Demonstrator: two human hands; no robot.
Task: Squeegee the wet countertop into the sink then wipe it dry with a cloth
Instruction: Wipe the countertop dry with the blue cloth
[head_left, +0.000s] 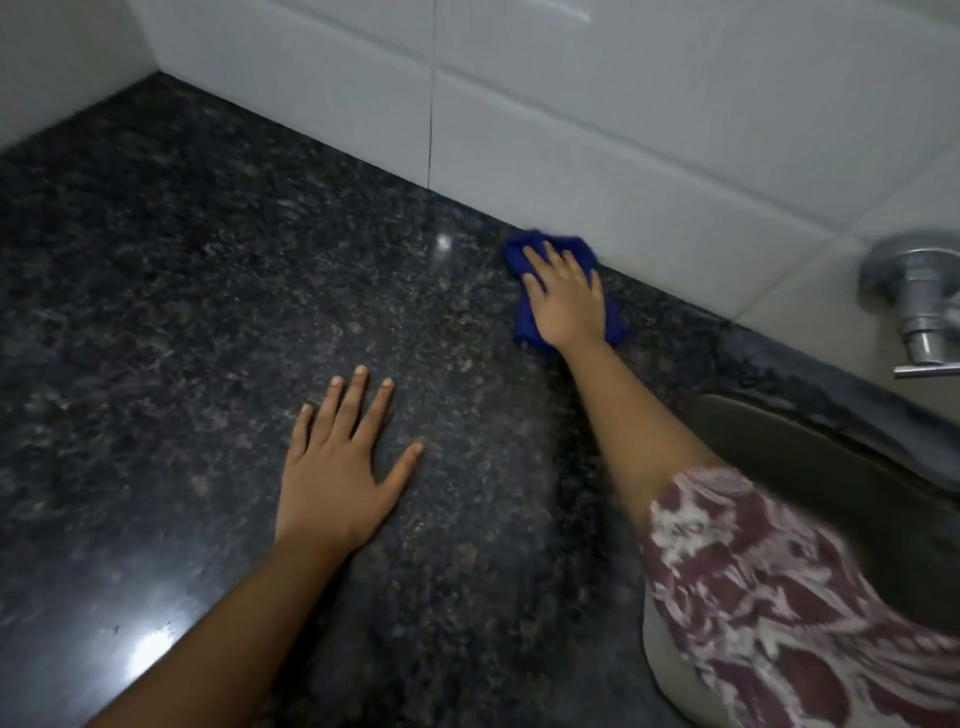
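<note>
In the head view, the drying step is judged to be under way. A blue cloth (523, 325) is pressed to the dark speckled surface (208, 312) right of the frame's centre, and no squeegee is seen anywhere. From that, the squeegee pass is taken as finished, though this cannot be confirmed. No pooled water or streaks can be made out on the surface; only glossy reflections are seen at lower left and near the centre, and the picture is too blurred for damp patches to be told from dry ones. How much of the surface is already wiped cannot be told, so the wide stretch at the left and bottom of the frame is judged likely to need the cloth as well.

The cloth is bunched against the foot of the white tiled wall (571, 130), its far edge touching or just beside the tiles. It is covered by the right hand (566, 296), which is laid flat on top with fingers straight and spread; the cloth is pressed down, not gripped. The left hand (337, 467) is rested palm down on the bare surface, below and left of the cloth and well apart from it, fingers extended and splayed, with nothing held. The sink (805, 467) is seen at lower right, beyond the right forearm, with the tap (914, 296) above it at the right edge.
</note>
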